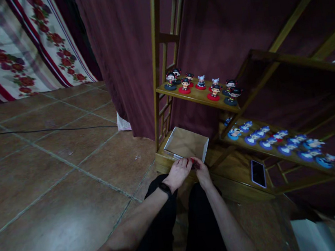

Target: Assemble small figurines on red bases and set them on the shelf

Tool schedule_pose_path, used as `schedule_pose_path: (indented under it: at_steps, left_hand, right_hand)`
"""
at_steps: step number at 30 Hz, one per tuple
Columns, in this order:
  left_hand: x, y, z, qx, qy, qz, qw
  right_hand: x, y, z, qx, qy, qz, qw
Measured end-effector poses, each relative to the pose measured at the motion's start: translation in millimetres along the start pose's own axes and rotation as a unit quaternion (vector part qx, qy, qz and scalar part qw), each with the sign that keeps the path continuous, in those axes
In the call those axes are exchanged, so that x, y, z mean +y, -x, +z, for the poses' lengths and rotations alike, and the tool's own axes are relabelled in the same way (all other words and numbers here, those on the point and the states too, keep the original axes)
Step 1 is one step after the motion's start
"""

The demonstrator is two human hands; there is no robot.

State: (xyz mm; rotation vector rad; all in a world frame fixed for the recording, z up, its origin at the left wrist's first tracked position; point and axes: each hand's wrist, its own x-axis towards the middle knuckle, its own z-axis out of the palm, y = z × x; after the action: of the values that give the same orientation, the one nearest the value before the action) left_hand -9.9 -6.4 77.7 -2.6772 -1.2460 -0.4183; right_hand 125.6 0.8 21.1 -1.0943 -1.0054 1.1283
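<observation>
My left hand [179, 172] and my right hand [202, 171] meet at the near edge of an open cardboard box [186, 143] on the lowest wooden shelf. Both hands have their fingers curled together around a small red object [193, 161] between them, too small to name. A black band sits on my left wrist. The box's inside looks bare brown.
A wooden shelf rack [200, 96] stands against a dark red curtain. Several small figurines [202, 84] stand on its upper shelf, several blue ones [280, 141] on the lower shelf. A phone [257, 173] lies on the bottom board. Tiled floor with a black cable [41, 131] spreads left.
</observation>
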Motion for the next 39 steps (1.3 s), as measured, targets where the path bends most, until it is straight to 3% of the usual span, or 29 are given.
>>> schedule_pose_path:
  at_steps: [18, 22, 26, 28, 30, 34, 36, 39]
  left_hand:
    - [1.6, 0.8, -1.8, 0.007, -0.007, 0.012, 1.000]
    - [0.9, 1.8, -1.3, 0.004, 0.042, -0.002, 0.999]
    - [-7.1, 0.4, 10.0, 0.003, 0.191, -0.074, 0.979]
    - [-13.9, -3.8, 21.9, 0.012, 0.307, -0.130, 0.943]
    - [-20.6, -10.2, 35.5, 0.020, 0.432, -0.189, 0.882]
    - [-28.6, -20.4, 54.8, -0.014, 0.646, -0.284, 0.709]
    - [-30.4, -21.3, 56.7, -0.031, 0.701, -0.310, 0.641]
    - [-31.9, -19.6, 52.9, -0.039, 0.729, -0.340, 0.593]
  right_hand:
    - [5.2, -0.4, -4.5, -0.008, -0.007, -0.003, 1.000]
    - [2.8, 0.4, -3.3, -0.006, -0.016, 0.000, 1.000]
    - [0.7, 0.9, -1.2, -0.001, -0.015, 0.006, 1.000]
    - [0.9, 0.9, 0.1, -0.003, -0.019, 0.030, 0.999]
    - [1.3, 0.6, 2.1, 0.004, -0.030, 0.052, 0.998]
    - [-1.3, -0.1, 7.4, 0.014, -0.064, 0.078, 0.995]
    - [-4.0, -0.1, 10.0, 0.008, -0.078, 0.097, 0.992]
    - [-7.6, 0.1, 12.9, 0.012, -0.089, 0.112, 0.990]
